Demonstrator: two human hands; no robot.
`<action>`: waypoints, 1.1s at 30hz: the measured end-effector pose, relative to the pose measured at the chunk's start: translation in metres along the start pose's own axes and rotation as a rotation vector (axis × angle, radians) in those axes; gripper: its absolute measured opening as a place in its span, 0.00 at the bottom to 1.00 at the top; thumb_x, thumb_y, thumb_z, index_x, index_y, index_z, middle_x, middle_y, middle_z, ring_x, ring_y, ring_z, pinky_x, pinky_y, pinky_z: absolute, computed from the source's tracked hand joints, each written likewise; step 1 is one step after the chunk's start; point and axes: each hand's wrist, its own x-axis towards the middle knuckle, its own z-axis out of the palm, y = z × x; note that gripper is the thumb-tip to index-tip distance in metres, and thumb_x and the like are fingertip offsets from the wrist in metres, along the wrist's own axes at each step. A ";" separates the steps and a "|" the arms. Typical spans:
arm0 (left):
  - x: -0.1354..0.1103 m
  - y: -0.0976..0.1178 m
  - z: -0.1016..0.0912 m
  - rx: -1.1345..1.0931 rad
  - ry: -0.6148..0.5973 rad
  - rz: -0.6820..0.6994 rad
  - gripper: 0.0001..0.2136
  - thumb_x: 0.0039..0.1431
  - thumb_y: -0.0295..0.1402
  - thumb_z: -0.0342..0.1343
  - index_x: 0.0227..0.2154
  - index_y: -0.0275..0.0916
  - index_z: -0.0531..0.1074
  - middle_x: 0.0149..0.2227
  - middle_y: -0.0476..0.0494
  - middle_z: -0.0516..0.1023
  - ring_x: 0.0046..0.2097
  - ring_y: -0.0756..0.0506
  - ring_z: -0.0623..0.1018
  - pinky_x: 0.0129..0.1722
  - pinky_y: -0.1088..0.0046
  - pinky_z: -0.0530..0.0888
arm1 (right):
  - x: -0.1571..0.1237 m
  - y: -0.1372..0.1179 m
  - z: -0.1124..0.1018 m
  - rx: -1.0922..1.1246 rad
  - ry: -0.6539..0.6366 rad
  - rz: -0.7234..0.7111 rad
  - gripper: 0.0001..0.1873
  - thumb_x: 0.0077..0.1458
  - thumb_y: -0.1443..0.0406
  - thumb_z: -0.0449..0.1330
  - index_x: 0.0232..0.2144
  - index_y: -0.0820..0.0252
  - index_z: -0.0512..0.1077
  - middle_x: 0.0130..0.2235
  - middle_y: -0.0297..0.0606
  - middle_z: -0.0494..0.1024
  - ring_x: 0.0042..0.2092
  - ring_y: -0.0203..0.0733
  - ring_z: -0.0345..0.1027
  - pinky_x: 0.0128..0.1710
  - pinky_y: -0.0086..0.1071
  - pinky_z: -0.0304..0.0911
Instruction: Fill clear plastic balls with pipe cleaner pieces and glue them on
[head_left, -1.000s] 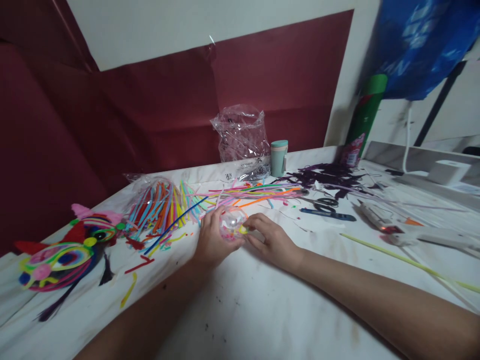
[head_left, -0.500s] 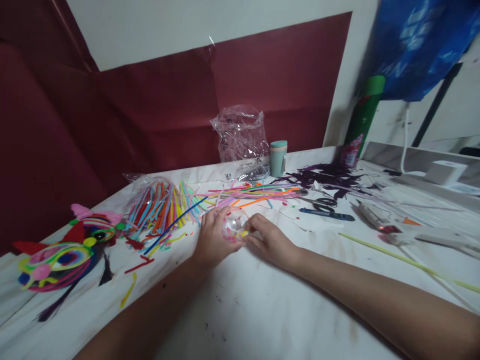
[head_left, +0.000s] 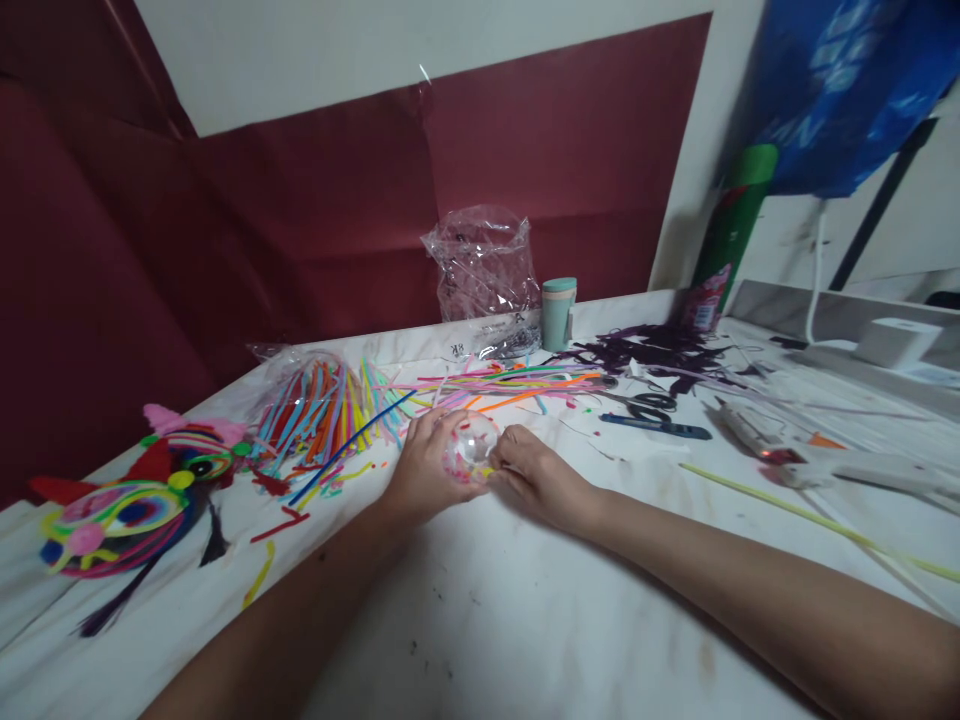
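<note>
Head view. L. hand (head_left: 421, 468) cups a small clear plastic ball w/ coloured bits inside (head_left: 470, 447), fingers curled round its left side. R. hand (head_left: 541, 480) meets the ball's right side, fingertips bunched against it; whether they pinch anything cannot be told. The ball sits low over the white marbled table (head_left: 525, 610), near its middle. Behind: loose multicoloured pipe cleaners (head_left: 322, 410). Far left: striped pipe-cleaner figure (head_left: 124, 495). Right: black scissors (head_left: 651, 406), white glue gun (head_left: 757, 436).

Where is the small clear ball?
In the head view, the small clear ball is near the middle, gripped by the left hand, with the right hand touching it, in front of the pipe cleaners.
</note>
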 end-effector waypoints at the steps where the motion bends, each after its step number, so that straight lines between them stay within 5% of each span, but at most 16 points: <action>1: 0.000 0.000 -0.001 -0.007 -0.007 -0.002 0.39 0.33 0.38 0.67 0.53 0.42 0.60 0.54 0.38 0.63 0.56 0.35 0.64 0.56 0.55 0.63 | 0.000 0.000 0.000 0.000 -0.002 -0.005 0.08 0.58 0.70 0.50 0.26 0.57 0.60 0.29 0.39 0.65 0.35 0.43 0.58 0.33 0.35 0.59; 21: 0.005 0.004 -0.005 -0.042 -0.044 -0.048 0.38 0.33 0.34 0.67 0.52 0.41 0.61 0.54 0.38 0.64 0.57 0.36 0.64 0.58 0.57 0.62 | -0.004 -0.001 0.011 -0.072 0.054 0.041 0.06 0.56 0.72 0.53 0.30 0.57 0.62 0.32 0.39 0.65 0.35 0.42 0.60 0.33 0.35 0.62; 33: 0.008 0.002 -0.008 -0.072 -0.052 0.007 0.36 0.35 0.35 0.66 0.52 0.42 0.61 0.54 0.40 0.65 0.57 0.37 0.65 0.57 0.58 0.62 | -0.002 -0.002 0.012 -0.097 0.073 -0.062 0.07 0.58 0.72 0.50 0.29 0.57 0.59 0.30 0.39 0.65 0.35 0.44 0.56 0.34 0.37 0.59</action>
